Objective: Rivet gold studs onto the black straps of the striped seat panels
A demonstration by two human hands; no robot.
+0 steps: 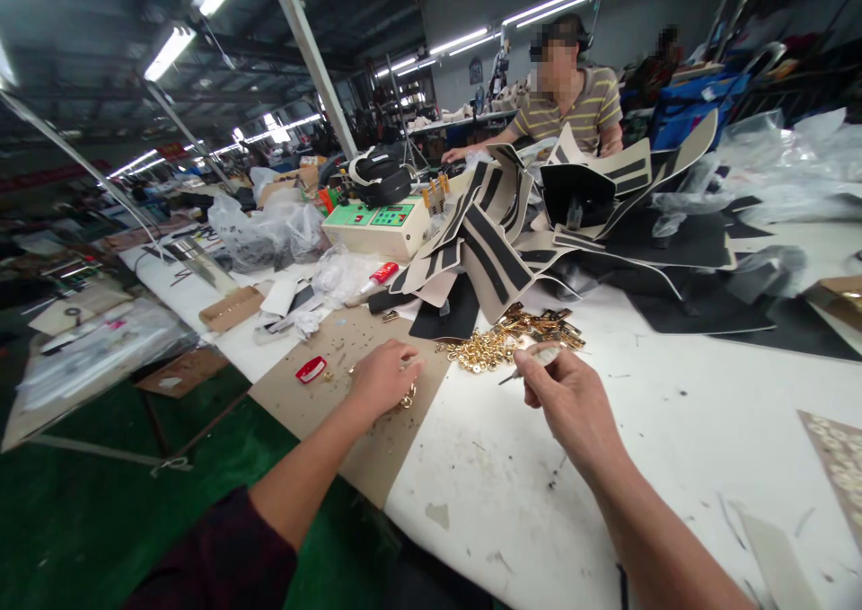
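Observation:
My left hand (385, 379) rests over the brown board (350, 340), its fingers bent down around small gold rings (408, 398) that partly show beneath them. Closed round a thin pointed tool (510, 378) with a pale handle, my right hand (562, 390) hovers above the white table (485, 466). Between and beyond the two hands lies a heap of gold rings (478, 351), with flat gold metal pieces (549, 325) at its right. A small red and white object (311, 370) sits on the board to the left.
Beige and black cut panels (495, 264) are piled behind the gold parts. A control box (381, 226) with green panels stands at the back left, near plastic bags (266, 233) and an open carton (231, 309). Across the table is a person in a striped shirt (572, 111).

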